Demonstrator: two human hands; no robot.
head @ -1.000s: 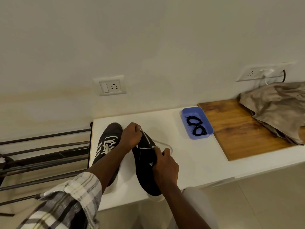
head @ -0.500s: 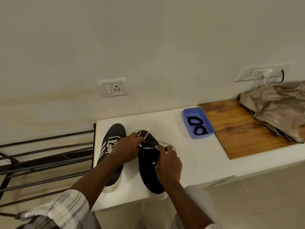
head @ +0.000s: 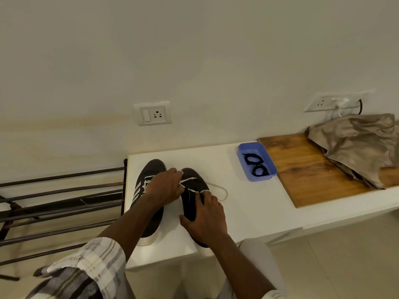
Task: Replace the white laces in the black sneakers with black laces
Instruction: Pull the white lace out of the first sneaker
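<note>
In the head view, two black shoes are seen side by side on a white counter (head: 248, 203), toes toward the wall. The left shoe (head: 152, 169) is laced in white, and white stripes are seen on its side. The right shoe (head: 195, 183) is partly unlaced: a white lace (head: 190, 179) is crossed over its front, and a loose loop of it is laid on the counter just beside the shoe.

The left hand (head: 166, 187) is held over the gap between the two toes. Its fingers are curled and pressed together, and the white lace is pinched in them near the front eyelets of the right shoe. The right hand (head: 205, 221) is laid over the rear half of the right shoe. Its fingers are curled over the tongue area, its thumb is set against the inner side, and the shoe is gripped between them. A checked sleeve (head: 86, 266) is seen on the left arm.

Farther right on the counter a blue tray (head: 262, 178) is placed, well apart from the shoes. Two coiled black laces (head: 260, 170) are kept inside it. The tray is set just beside a wooden board (head: 306, 169), on which a crumpled beige cloth (head: 358, 143) is piled. A socket (head: 154, 113) is mounted on the wall above the shoes. A metal rack (head: 60, 203) is seen to the left of the counter.
</note>
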